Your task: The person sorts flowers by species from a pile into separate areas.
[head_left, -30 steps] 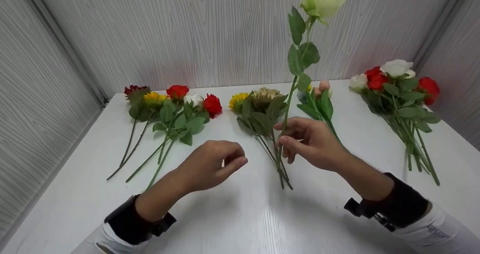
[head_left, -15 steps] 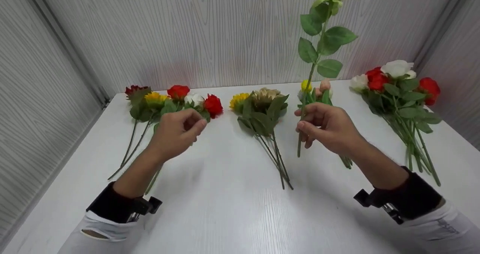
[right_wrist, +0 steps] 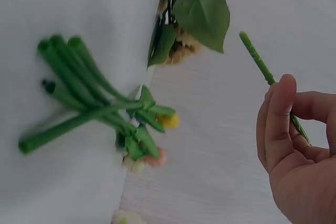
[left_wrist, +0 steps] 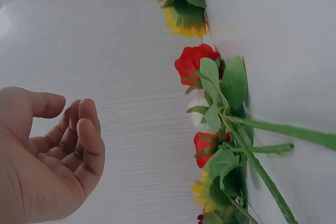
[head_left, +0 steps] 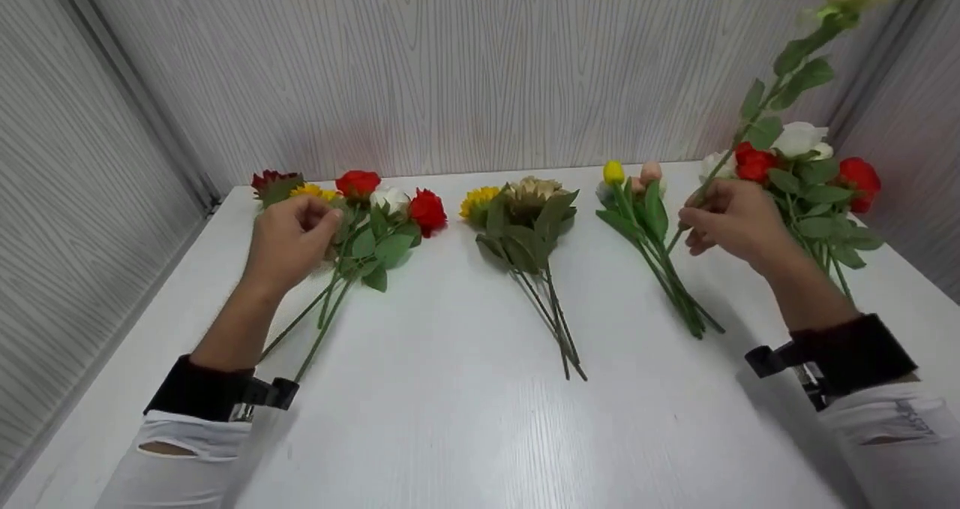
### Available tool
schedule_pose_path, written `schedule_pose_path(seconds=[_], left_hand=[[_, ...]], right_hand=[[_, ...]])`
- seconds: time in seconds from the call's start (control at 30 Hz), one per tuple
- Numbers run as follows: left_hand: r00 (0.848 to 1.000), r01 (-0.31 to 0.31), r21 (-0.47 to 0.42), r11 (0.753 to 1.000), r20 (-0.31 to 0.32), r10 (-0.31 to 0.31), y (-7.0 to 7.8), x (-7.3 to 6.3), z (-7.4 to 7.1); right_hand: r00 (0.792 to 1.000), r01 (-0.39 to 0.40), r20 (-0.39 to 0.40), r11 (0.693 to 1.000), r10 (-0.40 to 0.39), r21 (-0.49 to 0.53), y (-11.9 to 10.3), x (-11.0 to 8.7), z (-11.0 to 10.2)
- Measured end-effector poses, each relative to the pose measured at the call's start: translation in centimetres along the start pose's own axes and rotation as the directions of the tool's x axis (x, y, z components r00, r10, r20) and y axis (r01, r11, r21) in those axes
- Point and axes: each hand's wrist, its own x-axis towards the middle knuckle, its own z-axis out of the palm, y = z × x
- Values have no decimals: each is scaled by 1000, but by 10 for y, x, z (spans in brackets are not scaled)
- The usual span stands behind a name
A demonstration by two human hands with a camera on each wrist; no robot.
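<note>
My right hand pinches the stem of a pale white rose between thumb and fingers. The rose leans to the upper right, its bloom cut off at the top of the head view. In the right wrist view the lower stem end sticks out past the fingers. On the left, my left hand hovers near a bunch of roses, its fingers loosely curled. The left wrist view shows nothing between that hand's fingers. Behind it, a yellow sunflower is partly hidden.
Sunflowers with crossed stems lie mid-table. Tulips lie right of them, just left of my right hand. A bunch of red and white roses lies at the far right, partly behind the right hand. A grained panel stands behind the white table.
My right hand has carried the white rose from mid-table to the right, and the rose has tilted right. My left hand has moved left and away from me, over the left flowers.
</note>
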Motion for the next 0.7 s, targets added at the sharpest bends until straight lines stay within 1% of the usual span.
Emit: schedule_pose_path(seconds=[0.1, 0.2, 0.33, 0.43, 0.5, 0.57, 0.63, 0.67, 0.7], left_hand=[[997, 77, 8, 997, 12, -77, -12, 4, -8], [992, 125, 30, 992, 25, -126, -22, 6, -16], [987, 152, 109, 982, 37, -157, -36, 9, -26], [979, 174, 180, 968, 73, -189, -45, 11, -31], [968, 192, 220, 956, 120, -222, -51, 12, -35], [951, 203, 262, 944, 177, -254, -57, 14, -38], [928, 212, 304, 929, 235, -288, -63, 15, -42], [917, 212, 329, 920, 259, -304, -66, 16, -43], [906, 208, 354, 912, 281, -315, -69, 16, -45]], right_hand=[[998, -67, -19, 997, 67, -37, 12, 4, -20], [990, -135, -44, 986, 131, -95, 20, 5, -39], [982, -191, -49, 964, 185, -186, 31, 3, -66], [977, -210, -42, 942, 207, -260, 40, 0, -85], [974, -224, -48, 926, 220, -304, 47, -1, -95], [972, -232, -46, 910, 231, -344, 54, -3, -104], [965, -258, -56, 891, 256, -374, 61, -4, -112], [961, -268, -47, 885, 271, -380, 65, -5, -116], [957, -278, -39, 873, 287, -400, 68, -6, -119]])
